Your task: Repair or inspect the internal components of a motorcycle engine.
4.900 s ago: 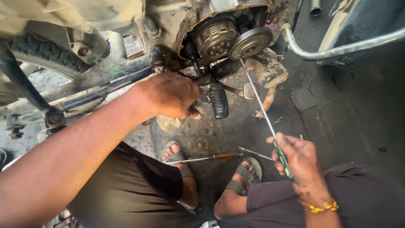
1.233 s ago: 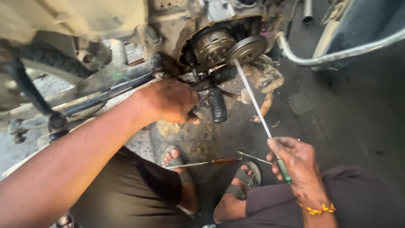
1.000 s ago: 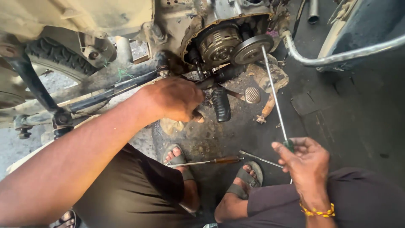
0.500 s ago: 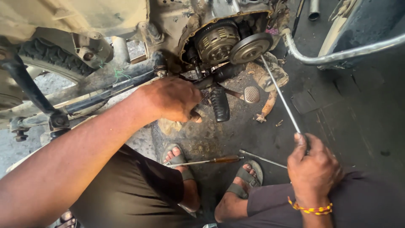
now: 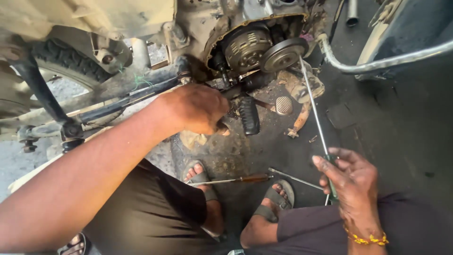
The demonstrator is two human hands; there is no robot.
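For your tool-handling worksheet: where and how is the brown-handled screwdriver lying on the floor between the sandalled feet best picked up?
Grip the brown-handled screwdriver by its thick handle end, from above: it lies flat with its thin shaft pointing toward the left sandalled foot.

Soft daylight came from the upper left, glaring there; the dark oily floor (image 5: 406,141) lay dim, edges bowed, everything reasonably sharp.

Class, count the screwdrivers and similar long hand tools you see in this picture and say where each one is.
3: a long screwdriver in the right hand; a brown-handled screwdriver on the ground by the sandals; a thin metal rod beside it. Others may be hidden.
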